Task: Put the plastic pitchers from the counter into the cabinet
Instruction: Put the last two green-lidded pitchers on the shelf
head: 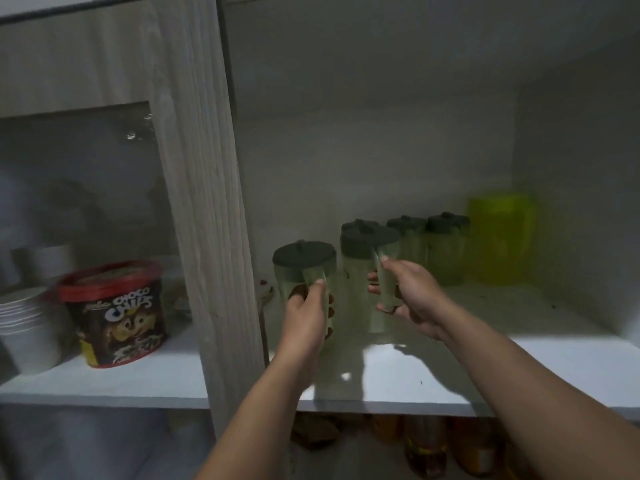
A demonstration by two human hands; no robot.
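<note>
Two pale green plastic pitchers with dark green lids stand on the white cabinet shelf (450, 375). My left hand (306, 317) grips the handle of the left pitcher (304, 261). My right hand (410, 296) is wrapped around the handle of the right pitcher (363, 247). Behind them, further in, stand more green pitchers with dark lids (445, 237), and a bright yellow-green pitcher (500, 237) is at the back right.
A closed wood-framed glass door (207, 202) stands just left of my left hand. Behind its glass are a Choco Chips tub (116, 313) and stacked white bowls (24, 323). Jars fill the shelf below (426, 445). The cabinet's right wall (571, 202) bounds the shelf.
</note>
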